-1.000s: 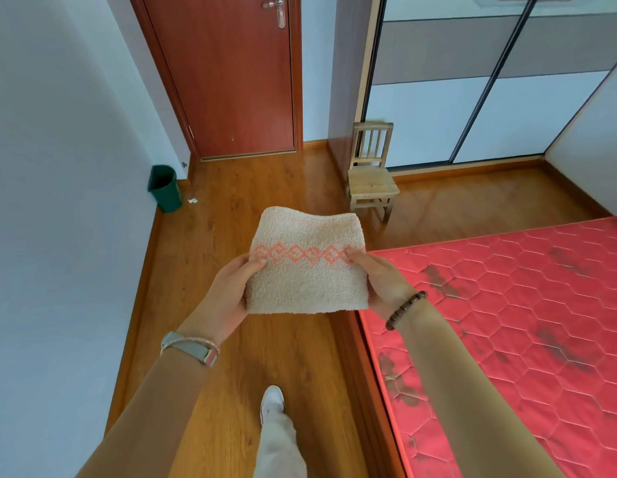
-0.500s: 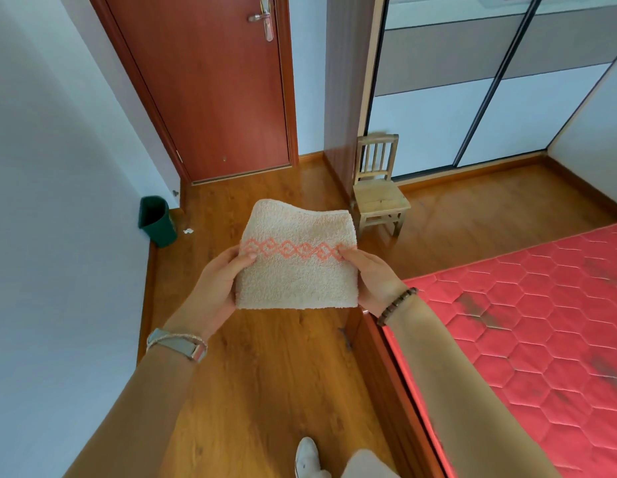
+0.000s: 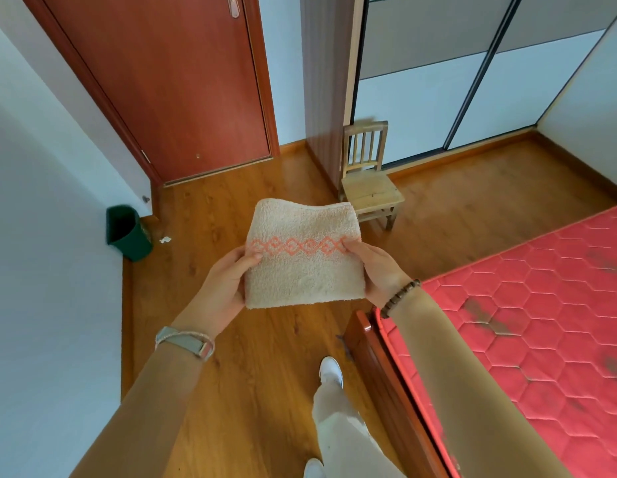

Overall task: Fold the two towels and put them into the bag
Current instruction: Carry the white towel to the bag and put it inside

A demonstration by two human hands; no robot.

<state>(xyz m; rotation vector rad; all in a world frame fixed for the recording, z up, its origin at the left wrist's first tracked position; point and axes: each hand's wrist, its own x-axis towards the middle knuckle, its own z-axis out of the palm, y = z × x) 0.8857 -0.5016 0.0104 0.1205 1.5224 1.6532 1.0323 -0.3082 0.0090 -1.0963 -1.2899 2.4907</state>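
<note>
Towel point(image 3: 302, 257): cream terry cloth with one orange diamond-pattern band across it, folded to a compact rectangle, held in the air between both hands above the wooden floor point(image 3: 252, 357). Only one towel is in view.

Left hand point(image 3: 224, 288): gripping the towel's left edge, thumb on top at the patterned band, fingers beneath. A watch with a pale strap sits on this wrist.

Right hand point(image 3: 378, 270): gripping the towel's right edge, thumb on the end of the band, fingers beneath. A dark beaded bracelet sits on this wrist.

Bed point(image 3: 528, 322): right of and below the right hand; red quilted mattress with a hexagon pattern, in a dark wooden frame.

Small wooden chair point(image 3: 369, 181): beyond the hands, just past the towel's far right corner.

Green bin point(image 3: 129, 232): left of the hands, against the wall.

Red-brown door point(image 3: 169, 81): beyond the hands to the left, shut.

Sliding wardrobe doors point(image 3: 472, 70): beyond the hands to the right.
</note>
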